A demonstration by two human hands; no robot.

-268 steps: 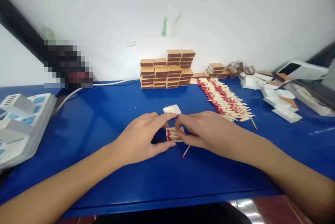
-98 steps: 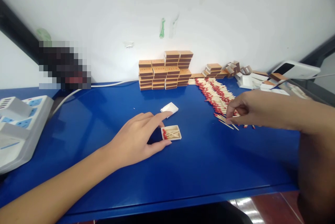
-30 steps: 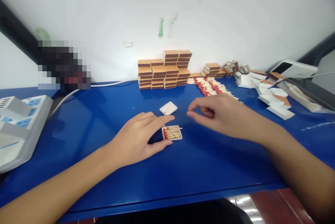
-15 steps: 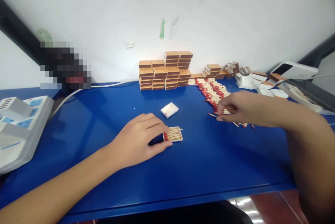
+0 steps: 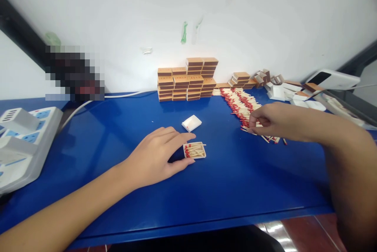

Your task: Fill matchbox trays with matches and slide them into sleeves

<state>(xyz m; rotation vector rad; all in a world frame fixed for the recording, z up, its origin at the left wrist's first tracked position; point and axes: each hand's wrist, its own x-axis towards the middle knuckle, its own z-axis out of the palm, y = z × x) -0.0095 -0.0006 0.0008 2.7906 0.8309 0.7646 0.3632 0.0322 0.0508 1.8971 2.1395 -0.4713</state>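
Note:
An open matchbox tray (image 5: 203, 157) with red-headed matches (image 5: 196, 149) inside lies on the blue table, one stick jutting past its right rim. My left hand (image 5: 160, 153) is spread around it: the thumb lies along the near edge and the forefinger reaches beyond the far rim, slightly raised. Its other fingers are curled from view. My right hand (image 5: 265, 120) is pinched at the near left edge of a large heap of matches (image 5: 240, 104), with match ends showing at the fingertips; how many it holds is hidden. A white matchbox piece (image 5: 191, 123) rests just behind the tray.
Stacked brown matchboxes (image 5: 185, 83) stand against the wall. Sleeves and white trays (image 5: 278, 91) lie jumbled at the right, near a white device (image 5: 335, 79) with a cable. A power strip (image 5: 48, 138) occupies the left side.
My left forefinger has lifted off the tray and stretched past its far rim. My right fingertips have shifted slightly right, closer into the match heap.

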